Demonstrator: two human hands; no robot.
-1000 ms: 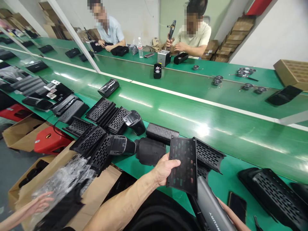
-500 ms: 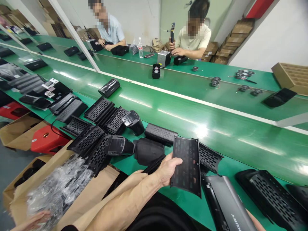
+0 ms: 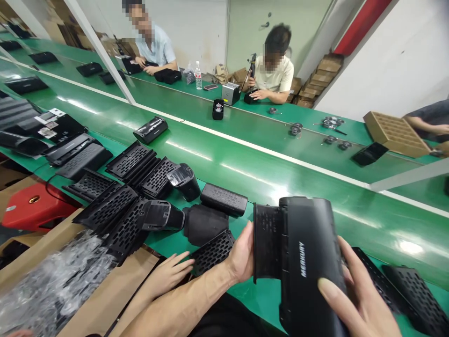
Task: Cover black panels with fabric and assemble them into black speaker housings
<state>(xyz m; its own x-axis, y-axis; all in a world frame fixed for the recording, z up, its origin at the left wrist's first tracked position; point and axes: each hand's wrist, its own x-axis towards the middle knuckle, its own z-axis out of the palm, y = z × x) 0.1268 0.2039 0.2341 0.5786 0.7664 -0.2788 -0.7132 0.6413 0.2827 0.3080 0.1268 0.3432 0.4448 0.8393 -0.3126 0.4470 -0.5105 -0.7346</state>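
My left hand [image 3: 242, 255] grips the outer edge of a curved black grille panel [image 3: 265, 243], seen nearly from its side. Beside it, my right hand [image 3: 365, 290] holds a black speaker housing [image 3: 308, 252] lettered MERKURY, thumb on the front and fingers round the far side. The housing stands lengthwise, its left edge against or overlapping the panel; whether they are joined I cannot tell. Left of my forearm, another person's hand [image 3: 173, 271] is spread beside a loose perforated grille [image 3: 213, 250]. A dark foam-like piece [image 3: 205, 223] lies just behind that.
Grille panels [image 3: 105, 206] and housings [image 3: 224, 199] crowd the bench's left; more grilles [image 3: 417, 295] lie right. A carton [image 3: 101, 299] holds clear plastic bags. Beyond the green belt [image 3: 224, 154], two people work near speaker drivers [image 3: 331, 122] and a divided cardboard tray [image 3: 396, 133].
My right hand has lifted the housing from the lower right and brought it against the grille panel in my left hand. The other person's hand has come out of the carton area toward the loose grille.
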